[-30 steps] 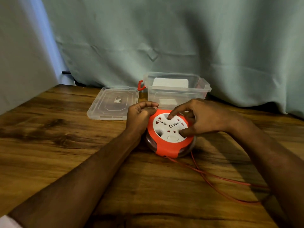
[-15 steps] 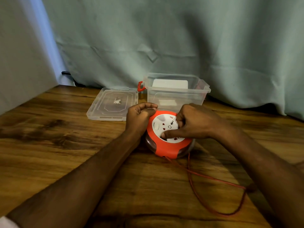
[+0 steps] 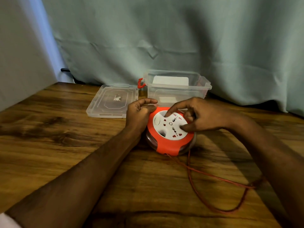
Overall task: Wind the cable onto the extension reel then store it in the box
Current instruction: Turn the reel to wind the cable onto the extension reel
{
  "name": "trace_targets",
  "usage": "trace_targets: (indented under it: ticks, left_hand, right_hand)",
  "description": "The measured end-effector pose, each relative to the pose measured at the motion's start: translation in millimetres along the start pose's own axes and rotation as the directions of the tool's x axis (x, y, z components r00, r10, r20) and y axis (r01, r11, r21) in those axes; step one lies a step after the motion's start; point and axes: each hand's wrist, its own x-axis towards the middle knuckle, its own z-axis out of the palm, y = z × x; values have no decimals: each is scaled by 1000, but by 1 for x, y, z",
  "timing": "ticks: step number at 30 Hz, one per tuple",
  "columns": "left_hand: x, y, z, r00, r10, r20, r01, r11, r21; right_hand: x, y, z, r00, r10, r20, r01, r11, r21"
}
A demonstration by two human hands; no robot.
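Note:
An orange extension reel (image 3: 169,143) with a white socket face lies flat on the wooden table (image 3: 49,137). My left hand (image 3: 139,112) grips its left rim. My right hand (image 3: 202,115) rests on the white face, forefinger in a hole near the top and thumb pressed on the right side. A thin red cable (image 3: 213,176) leaves the reel's front edge and loops across the table to the right, partly under my right forearm. The clear plastic box (image 3: 176,89) with red latches stands open just behind the reel.
The box's clear lid (image 3: 113,101) lies flat to the left of the box. A pale green curtain (image 3: 164,38) hangs behind the table. A grey wall panel (image 3: 21,51) borders the table on the left.
My right hand has turned the white face, its forefinger moving back to the top. The cable loop on the table has shifted and drawn in toward the reel. My left hand stays on the rim.

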Motion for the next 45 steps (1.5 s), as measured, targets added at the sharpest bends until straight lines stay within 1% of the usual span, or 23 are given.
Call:
trace_targets:
  ticks: [5,7,9,13,20,23,26,32,33,36,38,43,45]
  left_hand:
    - [-1,0,-1,1000,12,17,-12,1000,8]
    - [-1,0,-1,1000,15,19,-16,1000,15]
    - [-2,0,-1,1000,13,21,-13,1000,12]
    - [-3,2,0,1000,5,14,-5,1000,-17]
    - [-3,1,-1,1000,1,8,-1,1000,-5]
    - [-3,2,0,1000,8,5,-8,1000,-1]
    - [-3,2,0,1000,1,8,-1,1000,-10]
    - [-3,3,0,1000,0,7,0,1000,-9]
    - [-3,3,0,1000,1,5,-1,1000,-9]
    - [-2,3,-1,1000,-1,10,1,1000,-2]
    - [-2,3,-1,1000,-5,13,5,1000,2]
    - [-2,3,-2,1000,-13,23,12,1000,12]
    - [-1,2,-2,999,-14,33,13,1000,17]
  right_hand:
    - [-2,-1,-5,999,-17,50,17,1000,5]
    - [-3,-1,-5,997,-8,71,10,1000,-19]
    - [-1,-1,-3,999,25,37,-23,999,-36]
    - [4,6,4,992,83,-94,-100,975,-197]
    - [5,-2,10,983,106,-150,-145,948,-283]
    - [6,-5,14,982,72,-174,-118,956,-269]
    - [9,-4,18,984,78,-159,-116,963,-242]
    - [12,-8,22,991,39,-124,-71,962,-264]
    - [12,-7,20,993,24,-119,-53,967,-249]
    - [10,1,11,995,-27,-101,18,995,-93]
    - [8,7,4,997,-29,-74,27,999,-36]
    - [7,13,2,999,-46,-9,45,998,-35]
    - [5,11,0,999,-28,17,29,998,-57]
